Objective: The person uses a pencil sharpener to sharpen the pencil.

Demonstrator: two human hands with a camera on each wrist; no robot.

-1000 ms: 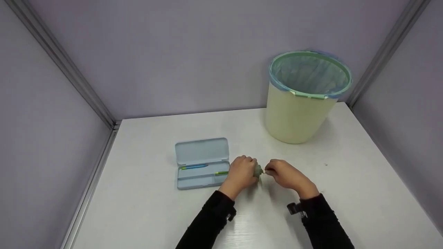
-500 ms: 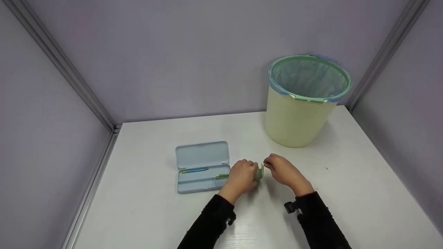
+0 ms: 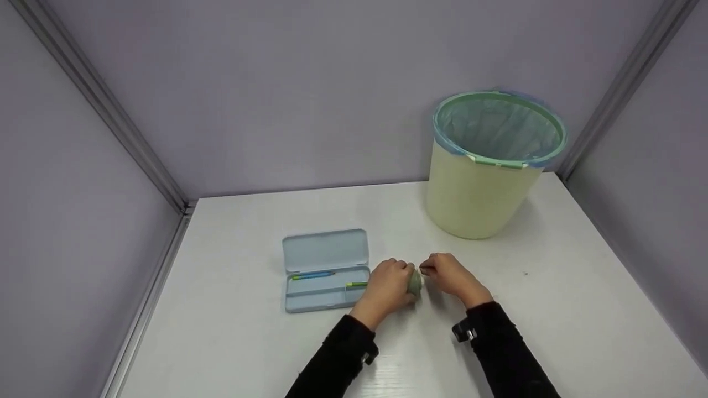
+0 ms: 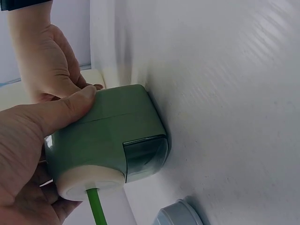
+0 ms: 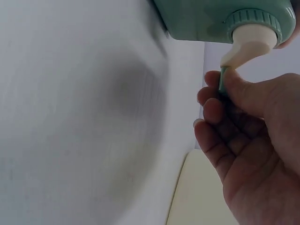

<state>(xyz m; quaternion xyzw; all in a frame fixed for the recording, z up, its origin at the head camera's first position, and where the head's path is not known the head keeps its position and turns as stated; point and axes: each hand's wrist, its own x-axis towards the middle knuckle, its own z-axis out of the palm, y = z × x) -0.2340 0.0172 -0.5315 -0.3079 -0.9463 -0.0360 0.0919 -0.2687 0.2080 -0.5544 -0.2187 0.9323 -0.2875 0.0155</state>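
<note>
My left hand (image 3: pixel 388 284) holds a green pencil sharpener (image 4: pixel 108 122) on the white table, its thumb over the top in the left wrist view. A green pencil (image 4: pixel 96 206) sticks out of the sharpener's pale round front. On the opposite side, my right hand (image 3: pixel 451 278) pinches the green knob (image 5: pixel 223 79) of the cream crank (image 5: pixel 252 43) between thumb and fingers. From the head view, most of the sharpener is hidden behind the left hand. Left of that hand lies an unfolded light-blue pencil case (image 3: pixel 325 251), with blue and green pencils (image 3: pixel 313 275) in its upper compartment.
A cream trash bin (image 3: pixel 475 199) with a bluish liner stands at the back right of the table (image 3: pixel 238 342). Grey panels (image 3: pixel 310 94) enclose the back and both sides. A tiny dark speck (image 3: pixel 526 273) lies right of the right hand.
My right hand has shifted round slightly with the crank, rising and then dropping a little. The left hand keeps holding the sharpener in place. The head view has tilted slightly.
</note>
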